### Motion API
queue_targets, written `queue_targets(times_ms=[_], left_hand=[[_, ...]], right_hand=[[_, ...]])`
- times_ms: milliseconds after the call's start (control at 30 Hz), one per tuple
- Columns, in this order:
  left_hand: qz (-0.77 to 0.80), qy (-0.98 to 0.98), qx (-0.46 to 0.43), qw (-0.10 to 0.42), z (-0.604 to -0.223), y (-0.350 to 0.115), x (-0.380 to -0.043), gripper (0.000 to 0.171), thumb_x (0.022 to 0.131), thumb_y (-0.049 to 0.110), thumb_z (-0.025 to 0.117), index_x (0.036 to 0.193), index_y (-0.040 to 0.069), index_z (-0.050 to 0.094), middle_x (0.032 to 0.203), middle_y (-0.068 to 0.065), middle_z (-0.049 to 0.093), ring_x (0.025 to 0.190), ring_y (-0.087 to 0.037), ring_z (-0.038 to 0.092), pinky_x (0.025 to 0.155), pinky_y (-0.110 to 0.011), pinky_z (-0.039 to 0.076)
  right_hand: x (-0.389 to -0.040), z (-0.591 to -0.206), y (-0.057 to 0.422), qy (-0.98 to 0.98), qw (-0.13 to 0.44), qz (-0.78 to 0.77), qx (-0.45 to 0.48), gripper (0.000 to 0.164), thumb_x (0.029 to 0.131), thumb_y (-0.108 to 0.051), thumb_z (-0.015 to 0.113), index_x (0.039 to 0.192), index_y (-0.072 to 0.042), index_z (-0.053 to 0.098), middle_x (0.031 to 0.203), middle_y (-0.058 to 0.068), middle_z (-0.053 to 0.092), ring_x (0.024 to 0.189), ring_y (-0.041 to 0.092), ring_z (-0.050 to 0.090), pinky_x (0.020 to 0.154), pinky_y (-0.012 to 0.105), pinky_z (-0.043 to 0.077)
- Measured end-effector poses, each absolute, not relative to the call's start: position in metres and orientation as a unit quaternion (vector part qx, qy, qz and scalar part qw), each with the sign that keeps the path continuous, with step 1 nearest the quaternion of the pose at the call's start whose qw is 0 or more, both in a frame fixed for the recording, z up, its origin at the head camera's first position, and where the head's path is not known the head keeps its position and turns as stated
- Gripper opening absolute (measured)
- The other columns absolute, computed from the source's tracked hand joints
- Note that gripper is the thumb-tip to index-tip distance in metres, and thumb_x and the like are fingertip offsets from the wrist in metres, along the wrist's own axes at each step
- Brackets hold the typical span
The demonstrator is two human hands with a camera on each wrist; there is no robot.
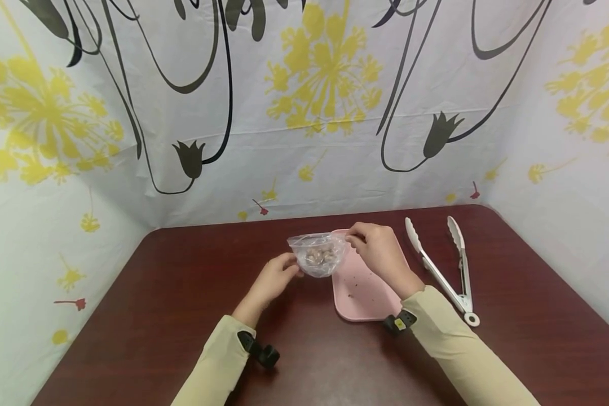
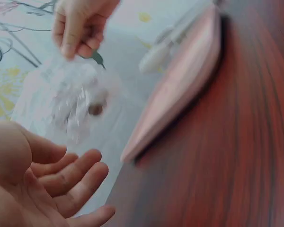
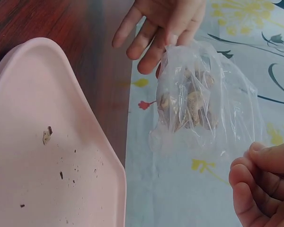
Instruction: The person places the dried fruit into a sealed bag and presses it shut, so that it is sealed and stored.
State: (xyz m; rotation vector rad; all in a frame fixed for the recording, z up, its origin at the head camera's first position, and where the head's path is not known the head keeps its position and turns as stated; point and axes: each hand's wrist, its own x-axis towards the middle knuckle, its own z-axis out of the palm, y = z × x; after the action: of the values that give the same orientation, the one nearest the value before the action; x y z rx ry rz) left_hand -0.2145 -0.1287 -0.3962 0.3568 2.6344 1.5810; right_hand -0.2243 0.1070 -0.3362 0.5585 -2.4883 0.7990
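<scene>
A clear plastic bag [image 1: 317,265] with several brownish-white lumps [image 3: 194,106] inside hangs in the air, left of a pink tray [image 1: 360,287]. My right hand [image 1: 380,251] pinches the bag's upper right edge between thumb and fingers. At the bag's lower left is my left hand [image 1: 273,276]; in the left wrist view its fingers [image 2: 80,179] are spread and loosely bent, gripping nothing. Whether its thumb touches the plastic, I cannot tell. Small dark crumbs and a pale brown bit [image 3: 46,136] lie on the tray. What exactly the lumps are is unclear through the creased plastic.
Right of the tray, metal tongs [image 1: 454,293] with pale tips lie spread on the dark red wooden table [image 1: 203,282]. Behind the table's far edge hangs a white cloth [image 1: 264,158] with flower prints, which also covers both sides.
</scene>
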Motion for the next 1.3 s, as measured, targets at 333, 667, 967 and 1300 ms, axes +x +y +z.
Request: queue_targets(times_ms=[333,667,967,1300], left_hand=[[0.660,0.748,0.010,0.067,-0.394,-0.118,-0.216,0.026,0.093,0.002,0.051,0.114,-0.013,0.056,0.088,-0.020,0.067,0.070,-0.016,0.065,0.078,-0.042,0.056],[0.672,0.739,-0.002,0.057,-0.394,-0.115,-0.216,0.012,0.090,0.000,0.049,0.097,-0.008,0.055,0.081,-0.009,0.058,0.067,-0.013,0.059,0.073,-0.036,0.056],[0.674,0.738,0.010,0.020,-0.390,-0.114,-0.214,0.010,0.085,-0.006,0.049,0.080,0.001,0.047,0.075,-0.005,0.052,0.064,-0.014,0.058,0.066,-0.033,0.054],[0.702,0.708,0.020,0.069,-0.397,-0.118,-0.214,0.008,0.091,-0.006,0.055,0.096,-0.011,0.057,0.082,-0.011,0.065,0.074,-0.014,0.066,0.076,-0.030,0.056]], right_hand=[[-0.225,-0.338,0.108,-0.905,0.240,0.282,0.211,0.005,0.086,-0.012,0.069,0.082,-0.010,0.071,0.072,0.002,0.068,0.059,0.011,0.056,0.055,0.026,0.043],[-0.228,-0.339,0.110,-0.898,0.257,0.283,0.217,0.005,0.085,-0.011,0.071,0.081,-0.010,0.071,0.072,0.003,0.069,0.060,0.013,0.057,0.056,0.028,0.044],[-0.229,-0.338,0.113,-0.897,0.260,0.289,0.209,0.004,0.086,-0.010,0.070,0.082,-0.008,0.071,0.071,0.004,0.069,0.059,0.012,0.059,0.054,0.027,0.045],[-0.229,-0.331,0.117,-0.901,0.265,0.289,0.185,0.005,0.085,-0.011,0.070,0.084,-0.007,0.072,0.075,0.006,0.070,0.064,0.017,0.061,0.059,0.032,0.047]])
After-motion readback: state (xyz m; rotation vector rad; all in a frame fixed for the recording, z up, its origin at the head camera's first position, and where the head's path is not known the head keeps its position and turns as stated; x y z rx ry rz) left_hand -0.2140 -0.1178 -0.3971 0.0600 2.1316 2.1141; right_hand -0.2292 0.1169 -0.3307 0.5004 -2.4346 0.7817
